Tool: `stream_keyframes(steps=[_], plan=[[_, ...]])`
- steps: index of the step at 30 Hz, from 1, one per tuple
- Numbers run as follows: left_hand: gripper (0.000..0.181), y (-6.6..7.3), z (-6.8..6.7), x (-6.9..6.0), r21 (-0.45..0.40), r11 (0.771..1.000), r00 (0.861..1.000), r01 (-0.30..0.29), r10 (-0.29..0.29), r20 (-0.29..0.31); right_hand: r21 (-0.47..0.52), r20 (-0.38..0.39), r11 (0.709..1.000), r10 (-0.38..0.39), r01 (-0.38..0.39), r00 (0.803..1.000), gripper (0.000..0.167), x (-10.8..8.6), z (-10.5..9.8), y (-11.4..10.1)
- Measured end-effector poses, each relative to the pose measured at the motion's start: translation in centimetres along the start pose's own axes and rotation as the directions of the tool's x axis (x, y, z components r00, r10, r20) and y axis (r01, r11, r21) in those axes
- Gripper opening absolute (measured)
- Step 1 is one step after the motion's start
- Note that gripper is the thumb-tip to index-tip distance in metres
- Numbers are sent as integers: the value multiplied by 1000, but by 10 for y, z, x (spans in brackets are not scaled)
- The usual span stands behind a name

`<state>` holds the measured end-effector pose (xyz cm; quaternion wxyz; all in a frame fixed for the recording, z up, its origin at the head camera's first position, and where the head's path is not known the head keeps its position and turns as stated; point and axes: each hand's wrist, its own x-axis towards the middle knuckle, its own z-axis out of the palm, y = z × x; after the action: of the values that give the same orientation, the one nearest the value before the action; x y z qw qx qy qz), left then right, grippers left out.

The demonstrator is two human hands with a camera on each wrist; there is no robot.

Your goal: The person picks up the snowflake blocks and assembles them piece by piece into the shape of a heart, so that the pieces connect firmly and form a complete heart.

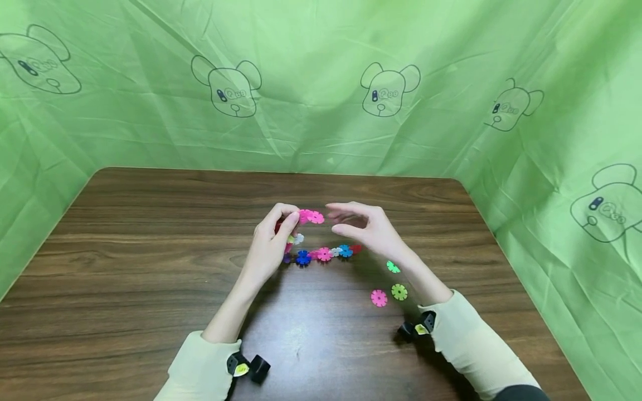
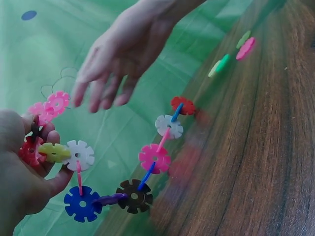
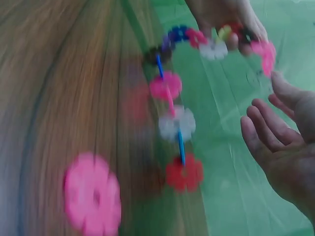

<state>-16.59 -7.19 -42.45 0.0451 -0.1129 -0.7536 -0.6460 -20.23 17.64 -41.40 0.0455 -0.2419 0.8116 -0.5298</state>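
My left hand (image 1: 266, 248) pinches a chain of interlocked flower-shaped plastic discs (image 2: 155, 158) near one end. Two pink discs (image 1: 312, 216) stick out beyond its fingertips at that end. From the hand the chain curves through yellow, white, blue, dark and pink discs to a red disc (image 3: 184, 173) at the other end. In the left wrist view, red and yellow discs sit between the fingers, partly covered. My right hand (image 1: 368, 228) hovers to the right of the pink end, fingers spread apart and holding nothing. A gap separates it from the chain.
Loose discs lie on the wooden table (image 1: 150, 278) near the right forearm: a pink disc (image 1: 379, 298), a yellow-green disc (image 1: 399, 292) and a bright green piece (image 1: 393, 267). Green curtain (image 1: 311, 139) hangs behind the table. Both wrists carry small black cameras (image 1: 259, 368).
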Motion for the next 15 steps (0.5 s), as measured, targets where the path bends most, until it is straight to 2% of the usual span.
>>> stream_keyframes(steps=[8, 15], plan=[[17, 1, 0, 1, -49, 999, 1000, 7, -8, -8, -52, -41, 992, 112, -114, 993, 36, -31, -41, 35], [18, 0, 0, 1, -47, 999, 1000, 14, -15, -9, -156, -3, 972, 180, -178, 984, 36, -53, -65, 49]])
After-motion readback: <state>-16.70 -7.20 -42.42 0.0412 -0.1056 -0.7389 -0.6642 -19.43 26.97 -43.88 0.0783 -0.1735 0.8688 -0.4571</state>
